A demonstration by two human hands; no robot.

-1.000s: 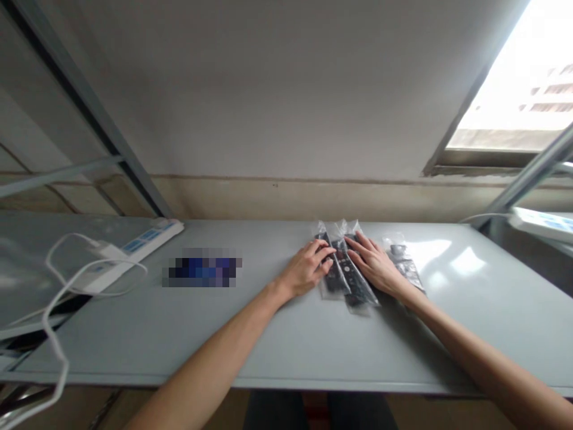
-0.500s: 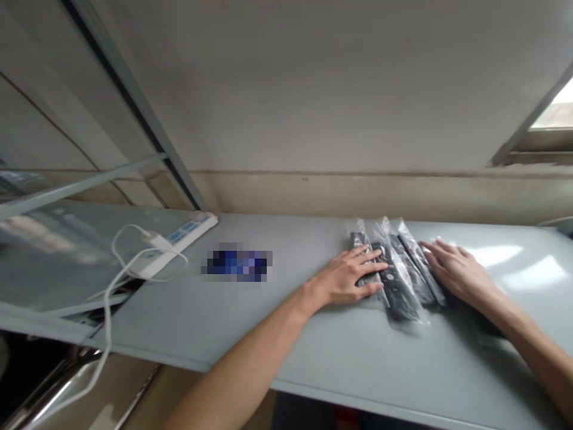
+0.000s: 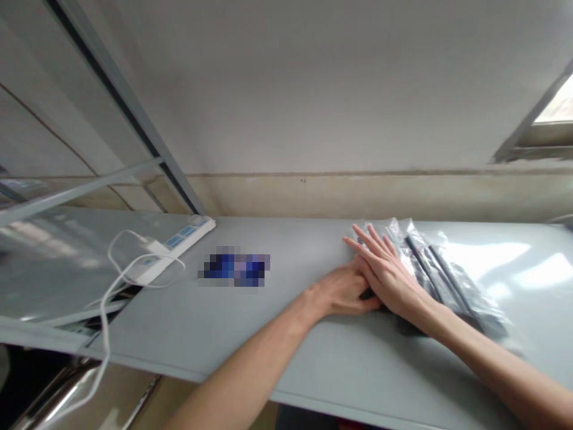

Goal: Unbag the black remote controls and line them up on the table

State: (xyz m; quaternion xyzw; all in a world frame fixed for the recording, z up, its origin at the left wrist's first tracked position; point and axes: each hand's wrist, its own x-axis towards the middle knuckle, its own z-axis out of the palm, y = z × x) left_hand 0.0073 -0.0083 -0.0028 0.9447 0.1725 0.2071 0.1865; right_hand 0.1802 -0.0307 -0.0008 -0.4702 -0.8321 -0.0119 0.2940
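Note:
Several black remote controls in clear plastic bags lie side by side on the grey table, overlapping in a row. My left hand rests at the left end of the row, its thumb stretched out over a dark edge. Its fingertips are hidden beneath my right hand. That hand crosses over the left one with fingers straight and spread, pointing up and left, and its forearm passes above the bags. Neither hand visibly grips a remote.
A white power strip with a plugged-in white cable lies at the left. A blurred blue item is on the table between strip and hands. Behind stands the wall; a metal frame post rises at left.
My right hand has moved left from the right side of the bags onto my left hand. More bagged remotes show on the right, where the hand was.

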